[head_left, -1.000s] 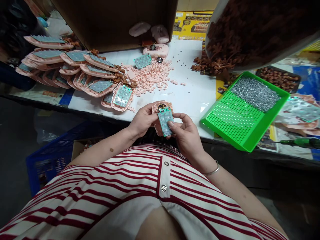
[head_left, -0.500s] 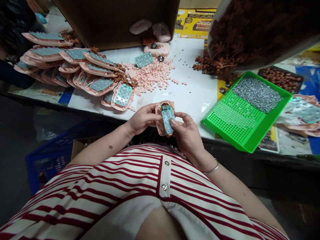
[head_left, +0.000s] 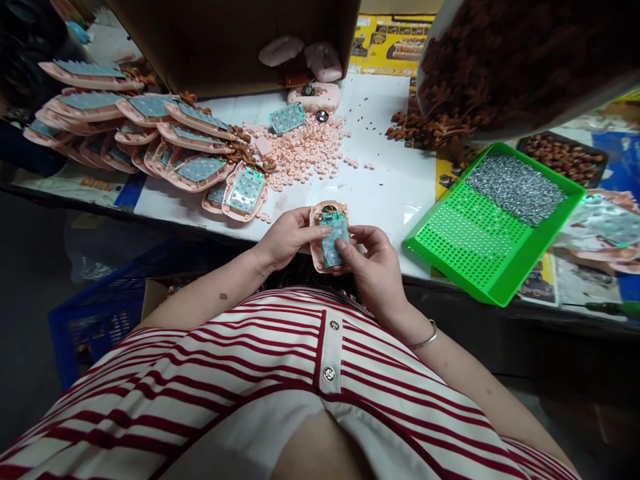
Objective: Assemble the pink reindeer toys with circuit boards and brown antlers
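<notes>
White-covered and cluttered, the surface (head_left: 380, 193) carries yellow printed paper (head_left: 390, 45) at its far side, the writing too small to read. Toward the right sits a green perforated tray (head_left: 453, 230). At the near edge, in the middle, the left hand (head_left: 286, 238) and right hand (head_left: 376, 275) pinch a pale pink, round-cornered shell (head_left: 315, 255) in their fingers, thumbs on the blue-green circuit board (head_left: 329, 248) within; beyond the board shows a dark round part (head_left: 329, 209).
</notes>
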`<act>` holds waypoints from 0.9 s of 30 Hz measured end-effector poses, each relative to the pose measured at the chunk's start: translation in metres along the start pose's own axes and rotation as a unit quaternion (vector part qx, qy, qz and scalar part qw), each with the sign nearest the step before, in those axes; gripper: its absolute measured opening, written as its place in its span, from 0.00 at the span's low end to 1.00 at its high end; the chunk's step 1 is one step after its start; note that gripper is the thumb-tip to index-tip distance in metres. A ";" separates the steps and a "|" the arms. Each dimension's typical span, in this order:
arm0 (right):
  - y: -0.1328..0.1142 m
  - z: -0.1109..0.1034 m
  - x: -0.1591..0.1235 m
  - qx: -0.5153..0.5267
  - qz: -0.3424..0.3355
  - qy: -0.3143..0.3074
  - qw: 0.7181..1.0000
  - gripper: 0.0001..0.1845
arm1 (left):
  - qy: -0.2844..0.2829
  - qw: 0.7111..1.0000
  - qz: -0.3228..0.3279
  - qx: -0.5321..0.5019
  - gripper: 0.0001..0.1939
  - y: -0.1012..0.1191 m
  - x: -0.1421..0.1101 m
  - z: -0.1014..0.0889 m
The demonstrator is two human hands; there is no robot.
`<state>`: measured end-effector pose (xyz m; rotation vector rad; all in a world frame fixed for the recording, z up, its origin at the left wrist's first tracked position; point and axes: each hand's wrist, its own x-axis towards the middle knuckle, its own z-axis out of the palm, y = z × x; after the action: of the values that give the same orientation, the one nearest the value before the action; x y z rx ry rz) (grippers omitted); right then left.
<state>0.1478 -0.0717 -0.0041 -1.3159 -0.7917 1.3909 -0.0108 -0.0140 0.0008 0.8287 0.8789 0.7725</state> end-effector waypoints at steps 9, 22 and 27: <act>-0.010 -0.028 -0.001 -0.434 -0.363 -0.019 0.825 0.27 | -0.004 1.000 -0.020 -0.018 0.20 0.002 0.000 -0.002; -0.010 -0.028 0.008 -0.572 -0.422 -0.127 0.692 0.38 | -0.055 0.998 -0.035 -0.014 0.23 0.001 0.002 -0.009; -0.011 -0.025 0.008 -0.576 -0.425 -0.119 0.688 0.39 | -0.061 0.997 -0.041 -0.007 0.24 0.002 0.003 -0.011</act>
<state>0.1753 -0.0652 -0.0004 -1.2612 -2.3275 0.1546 -0.0193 -0.0076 -0.0025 0.8130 0.7926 0.6482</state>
